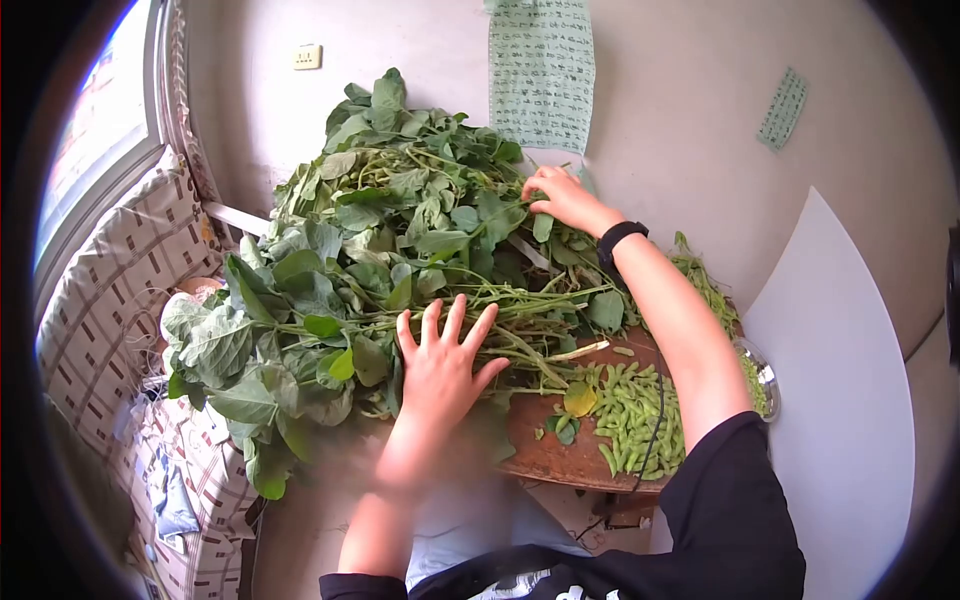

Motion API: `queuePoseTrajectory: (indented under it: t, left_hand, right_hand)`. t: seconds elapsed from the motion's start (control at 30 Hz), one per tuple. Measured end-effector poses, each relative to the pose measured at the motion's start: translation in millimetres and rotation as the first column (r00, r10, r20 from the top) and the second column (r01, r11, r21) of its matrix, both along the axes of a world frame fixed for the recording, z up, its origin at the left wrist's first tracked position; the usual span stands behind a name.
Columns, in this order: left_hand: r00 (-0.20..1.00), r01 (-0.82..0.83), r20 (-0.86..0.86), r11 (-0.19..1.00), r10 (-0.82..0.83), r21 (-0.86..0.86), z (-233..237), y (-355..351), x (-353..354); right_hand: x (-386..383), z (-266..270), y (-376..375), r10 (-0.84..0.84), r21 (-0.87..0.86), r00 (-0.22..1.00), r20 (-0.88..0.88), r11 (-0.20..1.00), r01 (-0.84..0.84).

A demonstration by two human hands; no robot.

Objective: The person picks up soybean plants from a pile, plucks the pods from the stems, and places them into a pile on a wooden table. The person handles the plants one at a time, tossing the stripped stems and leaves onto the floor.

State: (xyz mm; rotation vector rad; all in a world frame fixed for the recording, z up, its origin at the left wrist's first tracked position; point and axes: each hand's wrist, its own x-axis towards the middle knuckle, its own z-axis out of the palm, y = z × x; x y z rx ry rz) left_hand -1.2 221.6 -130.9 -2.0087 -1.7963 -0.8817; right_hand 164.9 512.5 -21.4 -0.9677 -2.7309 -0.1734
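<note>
View from above a person's own two hands at a round wooden surface (560,460). Nearest, the left hand (440,372) lies flat, palm down, its fingers (431,325) spread and released, pressing on a bundle of green stems (520,295). The stems run sideways, left to right, just beyond the fingertips. They belong to a big heap of leafy bean plants (380,220) that spreads to the left of those fingers and beyond them. To the right of the left hand, a pile of loose green pods (635,415) lies on the surface, with a metal bowl (765,375) at its far right edge. Farther off, the right hand (565,200), a black watch (620,238) on its wrist, reaches over the far side of the heap. Its fingers curl down into the leaves, and whether they grip a stem cannot be told. Behind is a pale wall (680,120) with a sheet of paper (540,70).
</note>
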Motion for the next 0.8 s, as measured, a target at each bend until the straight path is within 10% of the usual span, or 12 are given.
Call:
queuePoseTrajectory:
  t: [0.2, 0.57, 0.8]
  left_hand:
    - [1.0, -0.007, -0.017, 1.0, 0.008, 0.009, -1, -2, 0]
    - [1.0, 0.001, -0.003, 1.0, -0.001, 0.024, -2, -2, 2]
    - [0.999, -0.034, -0.033, 0.999, 0.034, -0.004, 0, -4, 6]
  right_hand:
    - [-3, 16, -6, 0.103, 0.23, 0.979, -0.178, 0.971, -0.06]
    - [28, 124, -39, 0.16, -0.027, 0.638, -0.753, 0.962, -0.273]
    - [15, 114, -79, 0.1, -0.071, 0.661, -0.744, 0.972, -0.226]
